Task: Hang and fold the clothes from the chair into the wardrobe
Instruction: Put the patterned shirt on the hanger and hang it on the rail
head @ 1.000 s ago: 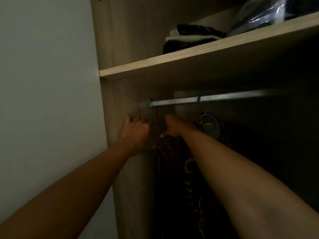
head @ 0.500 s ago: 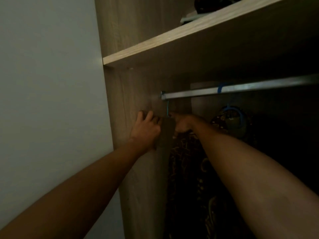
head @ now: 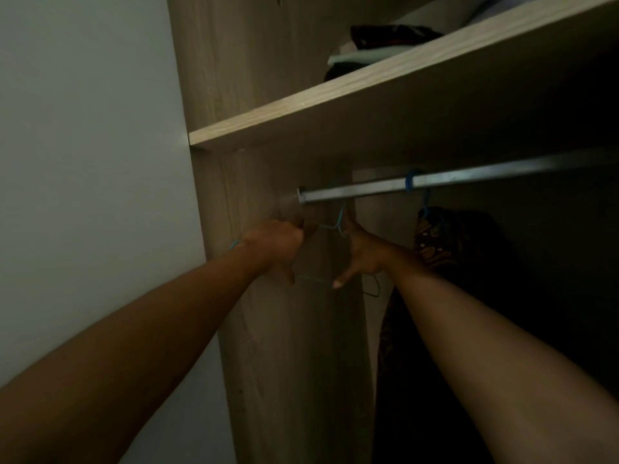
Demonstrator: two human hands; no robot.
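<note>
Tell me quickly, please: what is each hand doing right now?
Left hand: grips the blue hanger.
Right hand: also holds that hanger.

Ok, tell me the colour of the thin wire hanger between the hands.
Teal blue; the hanger shows best in the head view.

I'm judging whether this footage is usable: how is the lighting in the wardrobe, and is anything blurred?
Head view: dim throughout; the right of the wardrobe sinks into shadow, hiding most of the patterned garment; the thin blue hanger barely shows; overall slightly soft, no glare.
</note>
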